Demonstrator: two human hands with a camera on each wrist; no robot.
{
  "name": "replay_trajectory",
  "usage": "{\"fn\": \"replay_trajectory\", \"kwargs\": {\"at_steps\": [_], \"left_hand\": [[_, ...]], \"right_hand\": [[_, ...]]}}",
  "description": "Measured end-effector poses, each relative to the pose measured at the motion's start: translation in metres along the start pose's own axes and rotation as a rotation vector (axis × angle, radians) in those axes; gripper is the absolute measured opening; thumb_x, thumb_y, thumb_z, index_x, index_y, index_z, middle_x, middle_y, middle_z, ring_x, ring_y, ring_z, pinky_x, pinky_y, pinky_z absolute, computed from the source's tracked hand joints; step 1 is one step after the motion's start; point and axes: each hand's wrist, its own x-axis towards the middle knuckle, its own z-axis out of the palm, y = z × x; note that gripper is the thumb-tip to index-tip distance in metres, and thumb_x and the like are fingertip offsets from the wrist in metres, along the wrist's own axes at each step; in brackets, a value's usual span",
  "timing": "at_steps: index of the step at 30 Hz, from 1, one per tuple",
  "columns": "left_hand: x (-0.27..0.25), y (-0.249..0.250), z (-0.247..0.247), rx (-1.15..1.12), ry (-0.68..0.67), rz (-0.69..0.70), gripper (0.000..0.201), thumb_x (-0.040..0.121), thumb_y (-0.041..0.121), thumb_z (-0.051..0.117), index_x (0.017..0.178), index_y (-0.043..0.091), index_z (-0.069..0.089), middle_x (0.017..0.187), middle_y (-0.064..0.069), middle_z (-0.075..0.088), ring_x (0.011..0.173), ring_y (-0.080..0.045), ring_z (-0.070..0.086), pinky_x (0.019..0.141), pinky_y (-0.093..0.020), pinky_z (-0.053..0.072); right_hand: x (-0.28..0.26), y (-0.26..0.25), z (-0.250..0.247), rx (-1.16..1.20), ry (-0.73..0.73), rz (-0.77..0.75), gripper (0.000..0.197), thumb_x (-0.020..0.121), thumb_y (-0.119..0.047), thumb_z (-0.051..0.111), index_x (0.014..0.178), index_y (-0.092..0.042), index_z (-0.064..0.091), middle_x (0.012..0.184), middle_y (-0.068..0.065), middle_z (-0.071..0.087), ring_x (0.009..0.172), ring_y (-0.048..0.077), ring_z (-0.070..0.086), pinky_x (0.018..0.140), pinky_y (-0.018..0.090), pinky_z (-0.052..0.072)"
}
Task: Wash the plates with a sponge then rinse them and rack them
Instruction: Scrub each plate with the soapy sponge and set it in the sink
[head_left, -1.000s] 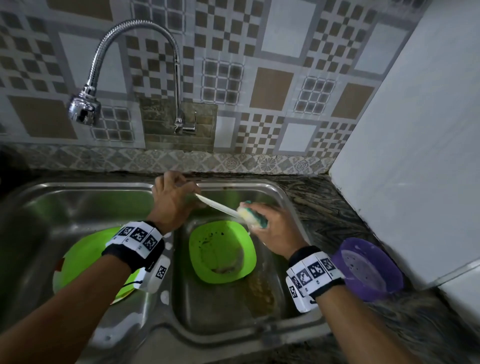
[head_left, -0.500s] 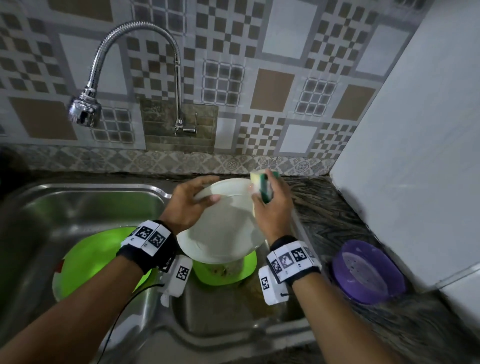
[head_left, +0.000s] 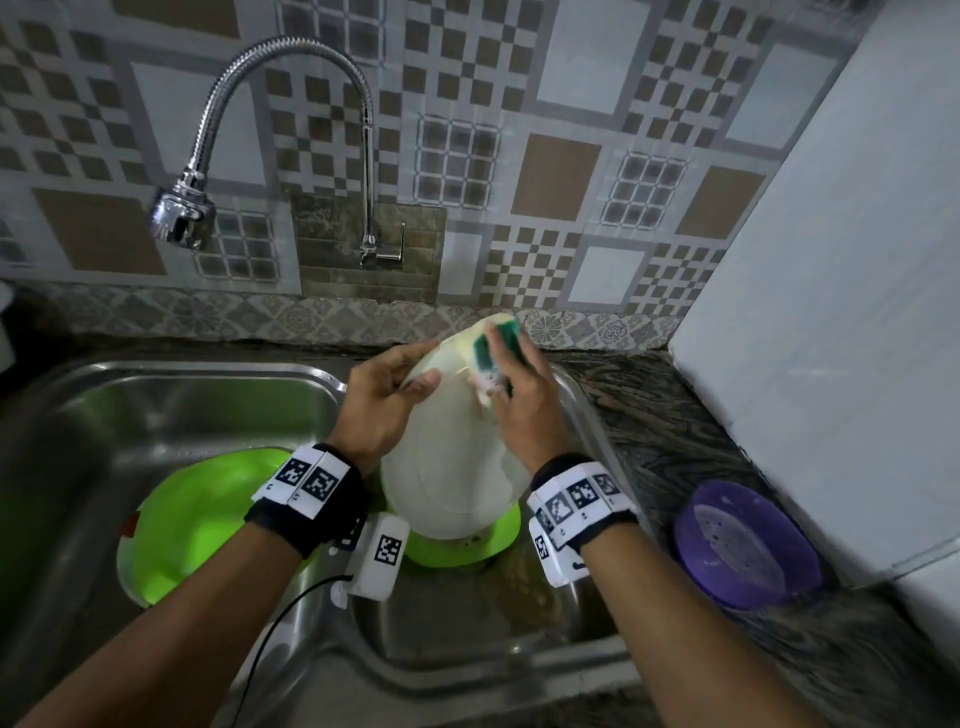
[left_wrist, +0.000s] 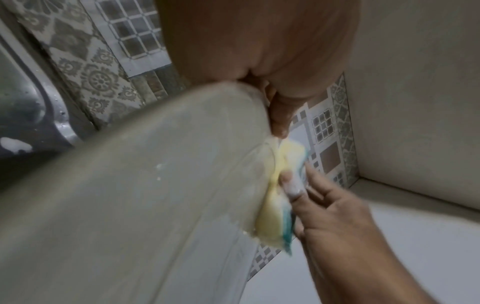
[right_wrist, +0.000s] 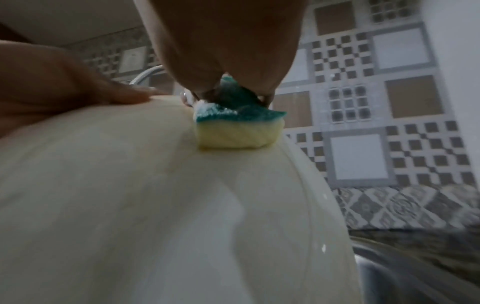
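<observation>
A white plate (head_left: 447, 467) is held tilted over the right sink basin, its face toward me. My left hand (head_left: 384, 400) grips its upper left rim, thumb on the face. My right hand (head_left: 519, 410) pinches a yellow and green sponge (head_left: 496, 348) and presses it against the plate's upper right rim. In the right wrist view the sponge (right_wrist: 239, 127) sits yellow side down on the plate (right_wrist: 155, 205). In the left wrist view the sponge (left_wrist: 278, 197) is at the edge of the plate (left_wrist: 130, 195). A dirty green plate (head_left: 462, 548) lies in the basin below, mostly hidden.
Another green plate (head_left: 192, 519) lies in the left basin of the steel sink (head_left: 171, 384). The faucet (head_left: 249, 130) arcs over the left basin, with no water running. A purple bowl (head_left: 748, 551) stands on the stone counter at right, beside a white wall panel (head_left: 831, 312).
The white plate went from edge-on to face toward me, then tilted more upright. My right hand with the sponge moved up from its right edge to the upper rim.
</observation>
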Motion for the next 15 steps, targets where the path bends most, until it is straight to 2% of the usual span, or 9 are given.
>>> {"fn": "replay_trajectory", "kwargs": {"at_steps": [2,5,7,8,9,10,12,13,15], "left_hand": [[-0.001,0.008,-0.003,-0.040,0.015,-0.014,0.028,0.087,0.002,0.060,0.114,0.008,0.064,0.096,-0.001,0.075,0.085,-0.016,0.069,0.075,-0.030,0.057],[-0.001,0.018,-0.007,-0.086,0.067,-0.017,0.030,0.087,0.004,0.061,0.117,0.009,0.064,0.099,-0.002,0.074,0.087,-0.018,0.069,0.078,-0.035,0.058],[0.000,0.023,-0.010,-0.129,0.100,-0.004,0.030,0.086,0.005,0.061,0.116,0.009,0.065,0.101,-0.003,0.074,0.089,-0.021,0.069,0.078,-0.038,0.058],[0.000,0.025,-0.010,-0.148,0.119,-0.001,0.030,0.086,0.005,0.062,0.116,0.008,0.065,0.102,-0.004,0.074,0.090,-0.023,0.069,0.079,-0.040,0.058],[0.000,0.026,-0.010,-0.165,0.138,-0.001,0.031,0.086,0.005,0.062,0.116,0.007,0.065,0.102,-0.005,0.073,0.091,-0.024,0.068,0.080,-0.041,0.057],[-0.001,0.026,-0.010,-0.176,0.154,-0.004,0.030,0.085,0.004,0.062,0.116,0.007,0.065,0.102,-0.005,0.073,0.091,-0.024,0.068,0.082,-0.042,0.057],[-0.003,0.025,-0.008,-0.184,0.178,-0.020,0.028,0.085,0.004,0.062,0.113,0.008,0.066,0.098,-0.004,0.074,0.090,-0.023,0.067,0.083,-0.043,0.056],[-0.004,0.023,-0.007,-0.184,0.190,-0.030,0.027,0.086,0.004,0.062,0.111,0.009,0.067,0.097,-0.004,0.074,0.089,-0.023,0.067,0.084,-0.044,0.056],[-0.007,0.020,-0.005,-0.195,0.226,-0.052,0.024,0.086,0.004,0.062,0.109,0.008,0.068,0.097,-0.008,0.073,0.089,-0.026,0.067,0.084,-0.048,0.055]], "right_hand": [[0.011,0.014,-0.006,0.035,0.073,0.091,0.057,0.088,-0.007,0.059,0.139,-0.025,0.041,0.148,0.012,0.034,0.128,0.028,0.044,0.100,0.046,0.047],[0.018,0.032,-0.016,0.046,0.140,0.188,0.049,0.091,-0.016,0.058,0.138,-0.019,0.044,0.139,0.014,0.043,0.119,0.029,0.050,0.097,0.045,0.049],[0.015,0.042,-0.018,0.027,0.176,0.244,0.050,0.091,-0.017,0.057,0.139,-0.014,0.043,0.139,0.018,0.044,0.122,0.030,0.048,0.104,0.030,0.040],[0.011,0.044,-0.017,0.022,0.187,0.274,0.050,0.091,-0.017,0.057,0.139,-0.012,0.042,0.139,0.019,0.044,0.124,0.030,0.046,0.103,0.021,0.034],[0.007,0.047,-0.014,0.032,0.196,0.300,0.051,0.092,-0.019,0.057,0.140,-0.011,0.042,0.140,0.020,0.043,0.126,0.031,0.045,0.102,0.018,0.032],[0.003,0.047,-0.011,0.048,0.196,0.328,0.051,0.092,-0.021,0.056,0.140,-0.012,0.041,0.141,0.019,0.042,0.127,0.031,0.045,0.104,0.022,0.033],[-0.004,0.043,-0.004,0.050,0.195,0.351,0.051,0.093,-0.025,0.055,0.141,-0.016,0.040,0.142,0.018,0.040,0.126,0.032,0.045,0.104,0.038,0.041],[-0.007,0.039,-0.002,0.041,0.195,0.351,0.050,0.093,-0.025,0.055,0.141,-0.019,0.040,0.142,0.017,0.039,0.125,0.032,0.045,0.102,0.041,0.043],[-0.012,0.025,0.004,0.030,0.179,0.314,0.050,0.093,-0.023,0.055,0.140,-0.021,0.041,0.142,0.017,0.038,0.123,0.032,0.045,0.101,0.037,0.043]]}}
